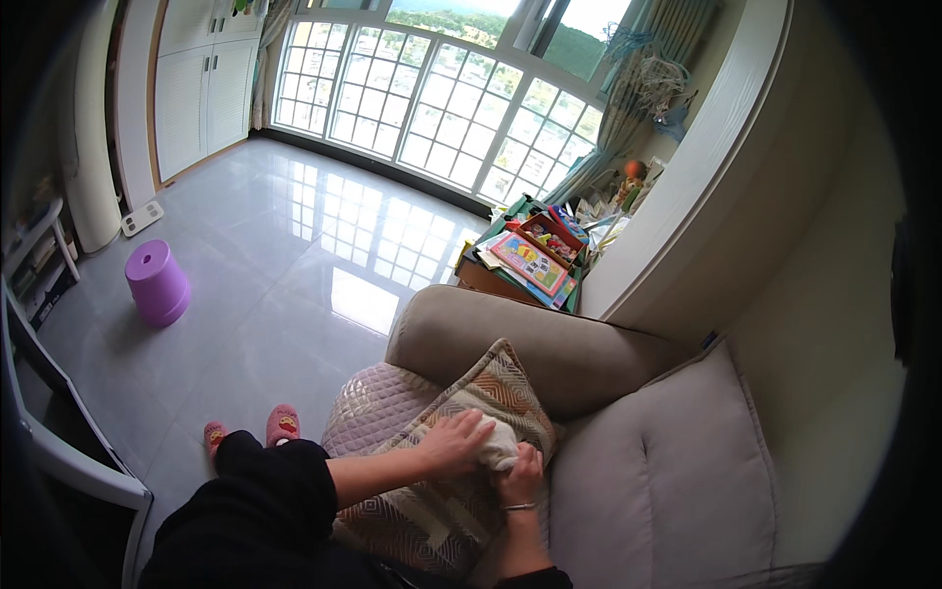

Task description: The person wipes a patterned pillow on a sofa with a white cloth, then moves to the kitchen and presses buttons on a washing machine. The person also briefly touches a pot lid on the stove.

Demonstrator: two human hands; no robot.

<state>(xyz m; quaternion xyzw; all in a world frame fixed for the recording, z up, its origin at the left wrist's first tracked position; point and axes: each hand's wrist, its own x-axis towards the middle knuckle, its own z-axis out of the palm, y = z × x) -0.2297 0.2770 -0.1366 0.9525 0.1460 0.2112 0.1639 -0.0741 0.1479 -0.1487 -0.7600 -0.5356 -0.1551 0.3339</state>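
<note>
A small bundle of white cloth lies between my two hands, over a patterned cushion with a zigzag and diamond weave. My left hand rests on the cloth's left side with fingers extended; whether it grips the cloth cannot be told. On the right, my right hand, with a bracelet at the wrist, has its fingers curled onto the cloth's lower right edge. The cushion leans on the sofa seat, which has a quilted pinkish cover.
The sofa's armrest rises beyond the cushion, and its back cushion is at right. A box of books and toys stands behind the armrest. On the tiled floor are a purple stool and a white scale.
</note>
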